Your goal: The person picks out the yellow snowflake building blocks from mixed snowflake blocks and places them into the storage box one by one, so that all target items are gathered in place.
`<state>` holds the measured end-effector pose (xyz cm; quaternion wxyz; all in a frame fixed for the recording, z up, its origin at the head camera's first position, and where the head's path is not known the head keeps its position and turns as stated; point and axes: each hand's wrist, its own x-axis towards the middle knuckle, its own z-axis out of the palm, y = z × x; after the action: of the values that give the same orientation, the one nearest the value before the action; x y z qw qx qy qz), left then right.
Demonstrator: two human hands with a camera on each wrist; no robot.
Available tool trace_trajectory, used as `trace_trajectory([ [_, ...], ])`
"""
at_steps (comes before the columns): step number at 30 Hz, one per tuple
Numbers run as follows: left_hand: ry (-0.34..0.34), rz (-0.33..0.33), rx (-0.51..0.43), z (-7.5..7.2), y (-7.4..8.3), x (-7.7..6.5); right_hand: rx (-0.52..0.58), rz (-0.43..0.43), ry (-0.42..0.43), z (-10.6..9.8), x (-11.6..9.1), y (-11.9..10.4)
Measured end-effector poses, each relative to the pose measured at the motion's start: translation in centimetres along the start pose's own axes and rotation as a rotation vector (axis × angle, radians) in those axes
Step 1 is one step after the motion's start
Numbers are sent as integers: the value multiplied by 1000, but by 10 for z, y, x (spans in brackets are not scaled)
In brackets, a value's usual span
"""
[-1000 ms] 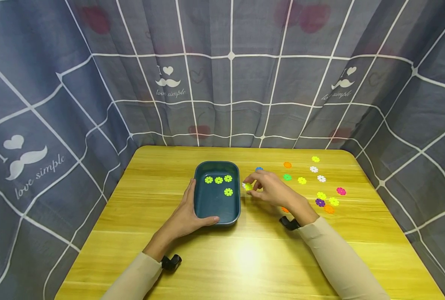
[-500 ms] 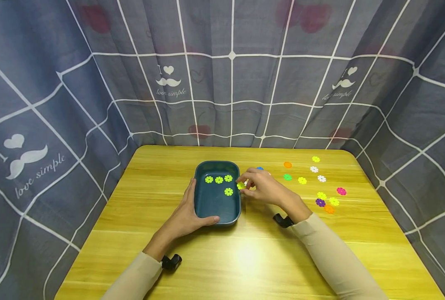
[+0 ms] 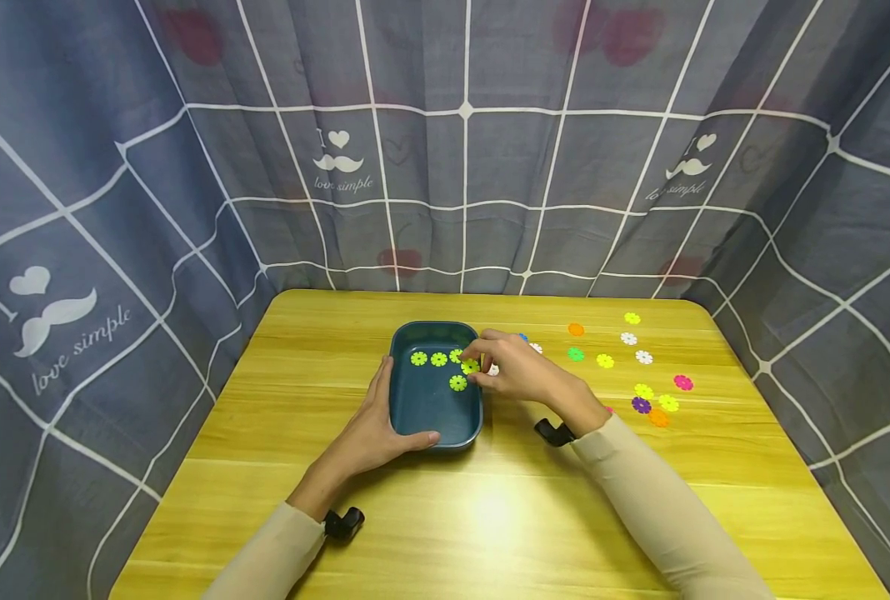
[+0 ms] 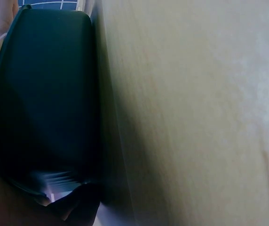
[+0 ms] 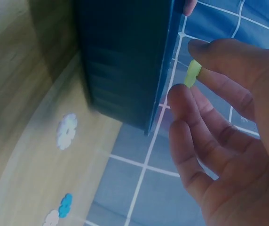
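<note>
A dark blue-green rectangular tray (image 3: 428,417) stands on the table, with several yellow-green flower-shaped plastic pieces (image 3: 439,359) lying inside near its far end. My left hand (image 3: 366,429) grips the tray's near left corner, fingers along the left wall and thumb over the front rim. Over the right rim, my right hand (image 3: 520,367) pinches another yellow-green flower piece (image 3: 471,367) between thumb and fingertips. The right wrist view shows that piece (image 5: 192,73) nearly edge-on, with the tray's side wall (image 5: 120,61) beyond the fingers.
Loose flower pieces lie on the wooden table (image 3: 317,350) right of the tray: white (image 3: 643,357), orange (image 3: 658,418), green (image 3: 576,354), purple (image 3: 641,405), pink (image 3: 682,382) and yellow-green (image 3: 668,403). A grey checked curtain (image 3: 430,233) hangs behind the table.
My right hand has moved left with the pinched yellow-green flower piece, from beside the tray to over its right rim. The left hand and tray have stayed put.
</note>
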<state>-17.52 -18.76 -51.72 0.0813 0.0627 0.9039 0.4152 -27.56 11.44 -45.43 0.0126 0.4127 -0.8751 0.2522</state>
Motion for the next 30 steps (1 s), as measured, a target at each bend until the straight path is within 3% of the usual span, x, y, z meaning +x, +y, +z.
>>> trace_trajectory([
  [30,-8,27,-6,-1,-2,0,-15,-35,-102,6,48,-17],
])
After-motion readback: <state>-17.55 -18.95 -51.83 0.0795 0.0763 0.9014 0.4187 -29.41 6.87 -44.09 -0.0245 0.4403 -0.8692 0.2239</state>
